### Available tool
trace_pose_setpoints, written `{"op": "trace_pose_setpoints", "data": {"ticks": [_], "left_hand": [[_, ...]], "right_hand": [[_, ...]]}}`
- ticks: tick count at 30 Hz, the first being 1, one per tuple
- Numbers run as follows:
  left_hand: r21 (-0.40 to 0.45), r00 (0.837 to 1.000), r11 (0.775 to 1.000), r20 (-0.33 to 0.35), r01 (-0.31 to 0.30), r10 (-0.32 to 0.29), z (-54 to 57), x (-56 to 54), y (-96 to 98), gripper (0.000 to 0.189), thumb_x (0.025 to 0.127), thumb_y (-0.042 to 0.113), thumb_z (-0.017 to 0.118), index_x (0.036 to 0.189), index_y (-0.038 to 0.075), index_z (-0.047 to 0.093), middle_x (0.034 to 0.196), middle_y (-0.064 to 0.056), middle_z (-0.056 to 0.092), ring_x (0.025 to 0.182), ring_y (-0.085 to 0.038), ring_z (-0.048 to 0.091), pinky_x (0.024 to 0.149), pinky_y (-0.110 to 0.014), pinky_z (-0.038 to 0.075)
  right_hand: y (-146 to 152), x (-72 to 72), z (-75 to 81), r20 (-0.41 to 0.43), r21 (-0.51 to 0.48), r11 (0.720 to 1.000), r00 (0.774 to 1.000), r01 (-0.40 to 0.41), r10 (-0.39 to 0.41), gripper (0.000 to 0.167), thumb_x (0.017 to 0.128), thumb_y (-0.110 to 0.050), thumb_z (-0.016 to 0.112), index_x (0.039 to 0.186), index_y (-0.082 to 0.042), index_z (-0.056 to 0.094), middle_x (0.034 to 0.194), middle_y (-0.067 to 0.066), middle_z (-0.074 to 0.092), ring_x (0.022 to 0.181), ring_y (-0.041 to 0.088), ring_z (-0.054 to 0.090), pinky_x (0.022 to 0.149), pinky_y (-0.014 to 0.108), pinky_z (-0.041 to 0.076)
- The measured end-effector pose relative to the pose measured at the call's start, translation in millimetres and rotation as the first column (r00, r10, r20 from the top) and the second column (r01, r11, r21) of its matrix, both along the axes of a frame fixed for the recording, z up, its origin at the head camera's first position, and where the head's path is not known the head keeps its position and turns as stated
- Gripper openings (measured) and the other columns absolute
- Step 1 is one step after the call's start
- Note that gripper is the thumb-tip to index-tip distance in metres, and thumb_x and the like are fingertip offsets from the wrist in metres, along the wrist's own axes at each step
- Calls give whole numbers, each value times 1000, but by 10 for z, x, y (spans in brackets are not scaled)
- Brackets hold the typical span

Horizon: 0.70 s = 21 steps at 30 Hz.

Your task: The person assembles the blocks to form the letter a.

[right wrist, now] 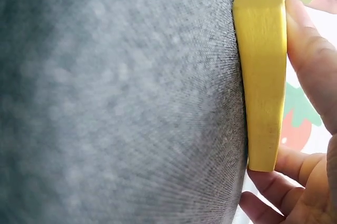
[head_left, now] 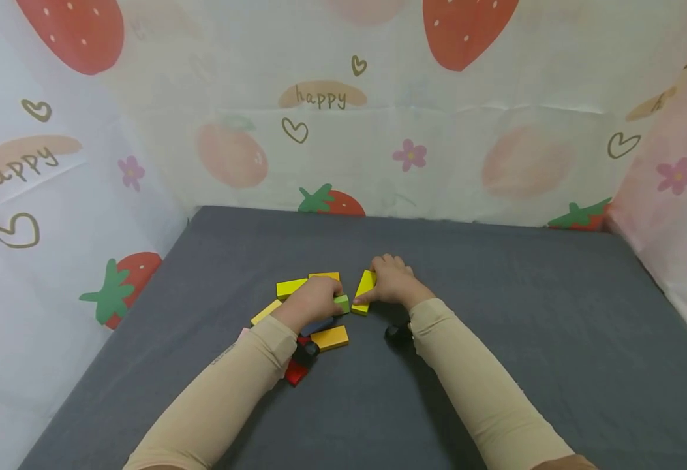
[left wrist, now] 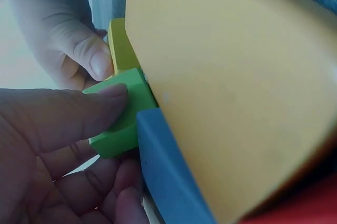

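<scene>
My left hand (head_left: 312, 301) pinches a green wooden block (left wrist: 124, 112) with the thumb on its upper face and the fingers curled below. To its right, my right hand (head_left: 395, 282) holds a yellow block (right wrist: 263, 76) lying on the cloth, thumb near one end and fingertips at the other. In the left wrist view, the yellow block's end sits close beside the green one. A blue block (left wrist: 167, 167) stands next to the green block, and a large orange-yellow block (left wrist: 226, 87) fills the foreground.
Behind the left hand lie a bright yellow block (head_left: 291, 288) and an orange block (head_left: 323, 275). A pale yellow block (head_left: 265, 312) is to its left. Red blocks (head_left: 296, 373) show partly under the left wrist. Dark grey cloth (head_left: 525, 339) covers the table, with a printed curtain (head_left: 455, 98) behind.
</scene>
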<state>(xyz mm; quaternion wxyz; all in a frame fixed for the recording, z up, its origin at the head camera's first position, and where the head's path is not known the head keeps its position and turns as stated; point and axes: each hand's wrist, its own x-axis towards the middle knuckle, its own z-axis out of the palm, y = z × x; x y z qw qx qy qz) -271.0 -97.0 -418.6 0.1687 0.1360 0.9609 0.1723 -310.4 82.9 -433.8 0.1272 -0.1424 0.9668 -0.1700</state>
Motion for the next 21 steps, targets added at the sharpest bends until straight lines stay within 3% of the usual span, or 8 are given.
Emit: {"op": "trace_pose_setpoints", "data": {"ticks": [9,13,18,21], "left_hand": [[7,1000,1000,6,-11,11,36,9,-2,8,90,18,69,84,12,66,71,0,54,65,-14,50,60,-25,40],[11,1000,1000,-7,-3,3,59,17,-16,8,89,18,70,85,12,67,73,0,56,66,-15,50,62,-25,40],[15,999,1000,-30,10,-9,63,-2,-33,6,87,17,72,88,12,69,77,0,61,71,-15,52,66,-26,41],[16,1000,1000,-28,4,-4,52,-20,-56,6,87,17,72,90,12,70,78,1,62,72,-16,52,66,-27,40]], "right_hand": [[-11,-1,25,-6,1,1000,1000,-24,24,72,70,-60,80,113,-9,52,102,8,54,93,27,46,80,38,37],[14,-25,15,49,-109,994,998,-27,33,67,73,-50,82,114,-7,51,103,10,53,92,25,48,80,36,42],[104,-72,-26,160,-333,941,987,61,-7,47,80,-28,81,110,-8,51,105,11,56,89,24,54,77,33,47],[147,-79,-32,212,-407,904,976,133,-49,37,83,-22,78,108,-10,52,107,12,59,89,24,57,77,33,49]]}}
